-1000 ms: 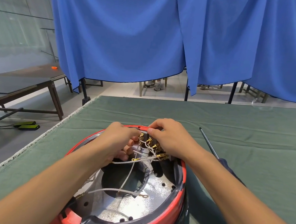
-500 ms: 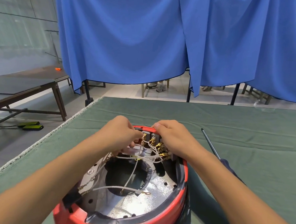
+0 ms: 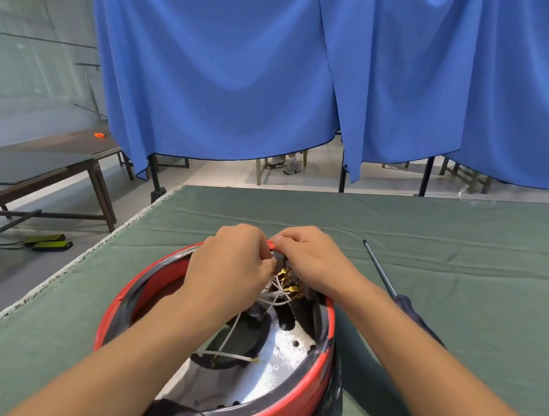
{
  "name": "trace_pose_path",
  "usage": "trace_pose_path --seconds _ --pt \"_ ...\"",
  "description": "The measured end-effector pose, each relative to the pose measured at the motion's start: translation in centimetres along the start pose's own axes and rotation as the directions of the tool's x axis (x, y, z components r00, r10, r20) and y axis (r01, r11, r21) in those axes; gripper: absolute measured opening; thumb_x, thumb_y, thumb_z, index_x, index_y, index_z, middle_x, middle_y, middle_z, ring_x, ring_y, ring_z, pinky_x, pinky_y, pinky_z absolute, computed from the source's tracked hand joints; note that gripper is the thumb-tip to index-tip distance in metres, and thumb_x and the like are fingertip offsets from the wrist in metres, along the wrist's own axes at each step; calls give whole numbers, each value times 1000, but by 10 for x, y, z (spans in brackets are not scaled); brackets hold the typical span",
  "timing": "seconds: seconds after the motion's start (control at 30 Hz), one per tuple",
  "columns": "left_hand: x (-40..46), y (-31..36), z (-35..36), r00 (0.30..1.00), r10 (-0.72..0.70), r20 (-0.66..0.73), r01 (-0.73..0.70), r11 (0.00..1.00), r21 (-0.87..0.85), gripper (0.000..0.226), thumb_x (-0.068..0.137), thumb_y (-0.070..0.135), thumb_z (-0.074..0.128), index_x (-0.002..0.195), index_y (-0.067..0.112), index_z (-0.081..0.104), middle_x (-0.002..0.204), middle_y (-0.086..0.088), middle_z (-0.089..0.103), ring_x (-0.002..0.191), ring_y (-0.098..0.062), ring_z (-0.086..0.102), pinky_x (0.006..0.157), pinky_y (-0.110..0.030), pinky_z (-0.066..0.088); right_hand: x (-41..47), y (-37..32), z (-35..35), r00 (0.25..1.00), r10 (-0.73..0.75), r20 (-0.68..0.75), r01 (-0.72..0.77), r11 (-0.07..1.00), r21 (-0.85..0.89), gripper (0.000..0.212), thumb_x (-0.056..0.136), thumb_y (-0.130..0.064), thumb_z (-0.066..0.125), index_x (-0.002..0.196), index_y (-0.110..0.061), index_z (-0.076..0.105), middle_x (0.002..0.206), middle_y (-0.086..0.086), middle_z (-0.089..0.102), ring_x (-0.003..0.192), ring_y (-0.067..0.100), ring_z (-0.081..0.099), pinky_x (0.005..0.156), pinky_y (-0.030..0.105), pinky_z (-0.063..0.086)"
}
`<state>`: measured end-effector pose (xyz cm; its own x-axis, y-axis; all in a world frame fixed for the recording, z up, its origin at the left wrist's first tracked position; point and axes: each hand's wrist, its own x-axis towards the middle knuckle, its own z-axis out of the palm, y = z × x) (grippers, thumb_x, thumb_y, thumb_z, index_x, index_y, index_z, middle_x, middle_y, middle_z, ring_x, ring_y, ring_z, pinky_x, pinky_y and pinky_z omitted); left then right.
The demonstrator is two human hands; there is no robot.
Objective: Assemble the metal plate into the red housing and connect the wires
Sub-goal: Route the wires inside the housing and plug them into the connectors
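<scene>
The round red housing (image 3: 288,407) lies open side up on the green cloth. A shiny metal plate (image 3: 275,367) with a large dark centre hole sits inside it. White wires (image 3: 276,300) with brass terminals (image 3: 289,282) bunch at the housing's far rim. My left hand (image 3: 230,269) has its fingers curled into the wire bundle at that rim; what the fingertips pinch is hidden. My right hand (image 3: 312,259) grips the housing's far rim beside the terminal block, thumb on top. One loose white wire (image 3: 227,355) lies across the plate's hole.
A long screwdriver (image 3: 380,273) with a dark handle lies on the green table cloth (image 3: 457,269) just right of my right forearm. The table's left edge (image 3: 67,268) drops to the floor. Blue curtains (image 3: 275,78) hang beyond the far edge.
Both hands have drawn closer together at the far rim. My left hand has moved right over the wire bundle, now hiding more of the wires and the plate's left side.
</scene>
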<state>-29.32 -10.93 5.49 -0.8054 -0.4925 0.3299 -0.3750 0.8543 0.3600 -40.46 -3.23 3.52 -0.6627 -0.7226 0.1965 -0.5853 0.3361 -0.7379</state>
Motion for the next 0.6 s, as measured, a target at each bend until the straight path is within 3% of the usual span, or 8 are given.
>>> trace_pose_path --seconds 0.17,0.33,0.6 --pt "5 -4 2 998 -9 57 12 999 -45 8 85 28 66 80 22 69 84 -2 69 83 -22 64 78 -38 53 0 0 1 1000 -1 -3 1 1000 -10 33 96 -30 48 94 -8 71 95 6 71 94 23 61 86 41 48" --pt "6 -7 4 998 2 68 -1 1000 -11 11 88 24 64 81 19 72 84 -4 69 80 -22 63 75 -37 54 -2 0 0 1000 -15 -21 14 1000 -17 39 97 -32 46 93 -2 69 92 11 70 89 26 60 78 38 47" --pt "4 -6 2 999 1 52 -4 999 45 17 90 22 59 84 12 72 84 -5 69 80 -23 62 71 -34 51 -2 1 1 1000 -14 -21 14 1000 8 40 96 -36 48 98 -2 69 99 12 71 94 25 62 84 41 48"
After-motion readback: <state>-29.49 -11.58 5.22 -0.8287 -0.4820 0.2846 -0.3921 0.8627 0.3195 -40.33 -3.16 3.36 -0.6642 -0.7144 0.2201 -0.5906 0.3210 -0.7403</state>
